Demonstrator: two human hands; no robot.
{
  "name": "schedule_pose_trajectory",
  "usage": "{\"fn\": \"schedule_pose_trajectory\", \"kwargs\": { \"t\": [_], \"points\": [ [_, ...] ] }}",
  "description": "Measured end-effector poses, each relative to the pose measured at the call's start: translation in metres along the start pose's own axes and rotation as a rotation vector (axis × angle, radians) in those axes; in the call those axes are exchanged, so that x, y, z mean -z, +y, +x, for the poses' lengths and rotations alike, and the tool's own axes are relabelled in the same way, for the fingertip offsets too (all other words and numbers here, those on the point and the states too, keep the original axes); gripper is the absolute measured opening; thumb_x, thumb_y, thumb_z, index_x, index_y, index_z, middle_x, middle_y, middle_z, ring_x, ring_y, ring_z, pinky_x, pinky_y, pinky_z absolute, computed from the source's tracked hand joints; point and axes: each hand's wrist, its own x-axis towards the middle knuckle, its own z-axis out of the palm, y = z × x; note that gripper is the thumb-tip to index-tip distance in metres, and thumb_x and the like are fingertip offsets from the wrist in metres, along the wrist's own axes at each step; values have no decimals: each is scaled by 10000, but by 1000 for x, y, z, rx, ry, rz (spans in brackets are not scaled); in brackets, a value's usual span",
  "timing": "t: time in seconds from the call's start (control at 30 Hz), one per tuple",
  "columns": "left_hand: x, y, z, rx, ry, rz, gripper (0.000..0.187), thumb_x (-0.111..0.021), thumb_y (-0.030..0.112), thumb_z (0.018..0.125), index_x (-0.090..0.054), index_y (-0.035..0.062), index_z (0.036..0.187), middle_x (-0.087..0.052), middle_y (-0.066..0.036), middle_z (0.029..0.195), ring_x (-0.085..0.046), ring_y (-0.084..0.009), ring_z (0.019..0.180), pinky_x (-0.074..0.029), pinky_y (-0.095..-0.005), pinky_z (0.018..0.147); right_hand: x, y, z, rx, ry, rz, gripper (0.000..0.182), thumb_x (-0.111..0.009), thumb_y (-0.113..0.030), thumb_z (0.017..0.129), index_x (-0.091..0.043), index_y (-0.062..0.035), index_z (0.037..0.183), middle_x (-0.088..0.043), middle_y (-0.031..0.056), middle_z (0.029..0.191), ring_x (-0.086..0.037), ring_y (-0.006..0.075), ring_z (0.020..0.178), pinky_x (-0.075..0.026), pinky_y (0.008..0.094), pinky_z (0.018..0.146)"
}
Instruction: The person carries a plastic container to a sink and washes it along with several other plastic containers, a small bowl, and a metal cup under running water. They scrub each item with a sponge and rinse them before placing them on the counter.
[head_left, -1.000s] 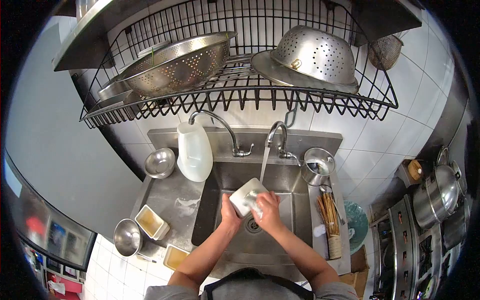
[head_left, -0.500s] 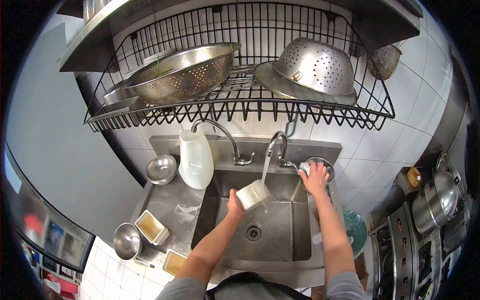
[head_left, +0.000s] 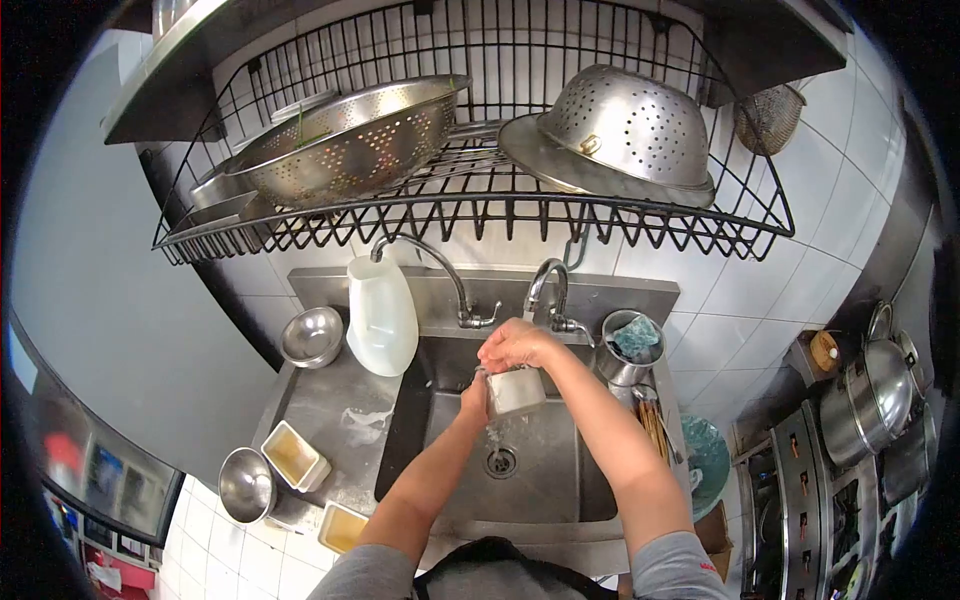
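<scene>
Over the steel sink (head_left: 455,495), my left hand (head_left: 477,396) holds a small white square container (head_left: 517,391) from its left side. My right hand (head_left: 513,345) lies curled over the container's top rim, just beneath the right faucet (head_left: 545,283). Water drips from the container toward the drain (head_left: 499,461).
A metal cup holding a blue-green sponge (head_left: 633,343) stands right of the faucets, with chopsticks (head_left: 655,427) in front of it. On the left counter are a white jug (head_left: 380,316), steel bowls (head_left: 311,336) and rectangular tubs (head_left: 294,455). A wire rack with colanders (head_left: 625,125) hangs overhead. Pots stand at the right.
My right hand left the sponge in the metal cup and came back over the container's top. The container rose closer to the faucet and turned more upright.
</scene>
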Motion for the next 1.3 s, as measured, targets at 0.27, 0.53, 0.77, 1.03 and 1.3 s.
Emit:
{"fn": "schedule_pose_trajectory", "kwargs": {
  "t": [0.27, 0.53, 0.77, 1.03, 1.3],
  "points": [
    [-12, 35, 28, -122, -579, 803, 407, -541, 360, 843, -582, 19, 1062, -608, -81, 936, -571, -175, 841, -461, -353, 727, 9, -4, -9, 68, 67, 152, 281, -580, -218, 856, -572, -5, 1040, -613, 84, 888, -592, 141, 801, -478, 285, 711],
    [-76, 59, -63, -912, -621, 1866, 261, -570, 269, 805, -629, 29, 888, -641, -156, 868, -610, -287, 875, -451, -405, 810, 23, 102, -31, -196, 429, 493, 569, -532, -514, 817, -487, -92, 1196, -545, 112, 1106, -506, 221, 1048, -394, 384, 880],
    [-35, 2, -128, -1041, -429, 2001, 181, -505, 212, 817, -613, 156, 950, -640, -109, 823, -615, -304, 863, -425, -454, 851, -11, 192, -31, -152, 81, 1054, 729, -524, -551, 802, -279, -141, 1352, -414, 67, 1304, -450, 252, 1135, -336, 449, 955],
    [18, 62, -82, -441, -254, 955, 398, -414, 318, 897, -561, -15, 1057, -598, -180, 1031, -559, -314, 967, -401, -400, 837, -10, 157, 5, 30, 144, 460, 271, -590, -236, 825, -618, -62, 1030, -638, 41, 963, -590, 161, 863, -449, 308, 788],
    [69, 110, -84, -308, -239, 704, 552, -363, 426, 914, -383, 6, 1271, -440, -202, 1261, -442, -314, 1140, -339, -388, 957, -12, 67, 21, -90, 183, -189, 346, -600, -369, 812, -636, -41, 914, -618, 35, 784, -557, 136, 722, -424, 277, 646]
  ]
}}
